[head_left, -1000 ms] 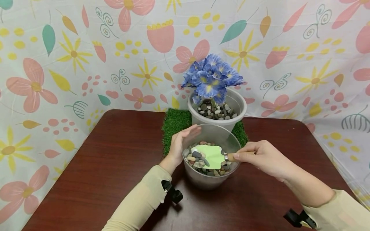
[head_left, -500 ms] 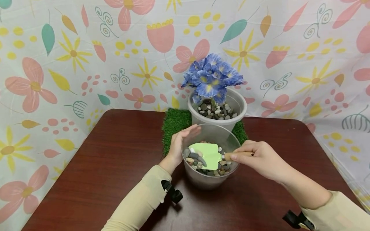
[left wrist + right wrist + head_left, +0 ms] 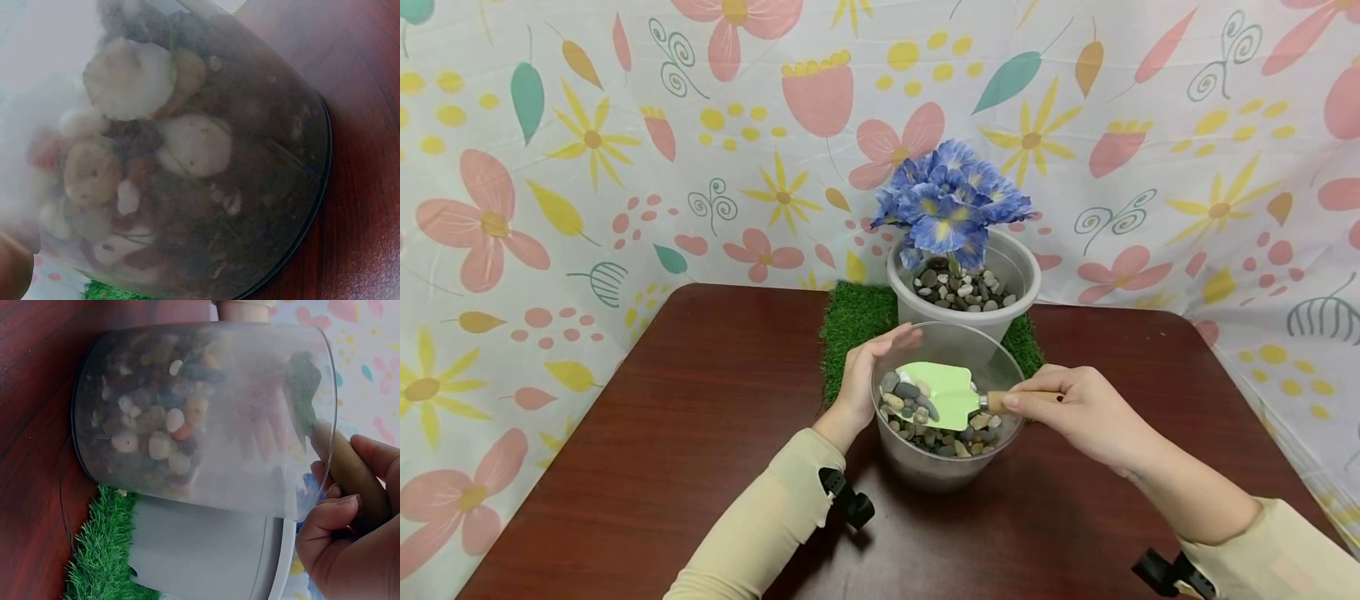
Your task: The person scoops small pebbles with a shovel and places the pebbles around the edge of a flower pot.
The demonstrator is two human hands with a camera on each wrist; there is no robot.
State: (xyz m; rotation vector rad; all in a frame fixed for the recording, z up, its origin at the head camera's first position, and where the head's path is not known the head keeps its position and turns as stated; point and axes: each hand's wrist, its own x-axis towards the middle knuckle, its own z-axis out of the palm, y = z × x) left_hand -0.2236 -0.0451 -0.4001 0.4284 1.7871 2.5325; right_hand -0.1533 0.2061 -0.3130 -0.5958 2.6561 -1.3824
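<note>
In the head view my right hand (image 3: 1078, 412) grips the wooden handle (image 3: 1007, 402) of a garden trowel with a pale green blade (image 3: 951, 398). Several pebbles (image 3: 910, 396) lie on the blade's left part, within the rim of a clear plastic pot (image 3: 925, 467). More pebbles fill the lower part of that pot, as the left wrist view also shows through its cloudy wall (image 3: 200, 175). My left hand (image 3: 856, 383) rests against the pot's left side. Through the plastic in the right wrist view, its fingers (image 3: 262, 428) look fairly straight and flat on the wall.
Behind the clear pot stands a white flowerpot (image 3: 955, 317) with blue flowers (image 3: 951, 200) and pebbles in it. It sits on a mat of artificial grass (image 3: 857, 325). The dark wooden table (image 3: 700, 400) reaches back to a floral cloth (image 3: 625, 108).
The trowel blade shifts left at first, then moves a little toward the back of the pot, pebbles still on it. My left hand keeps its place on the pot.
</note>
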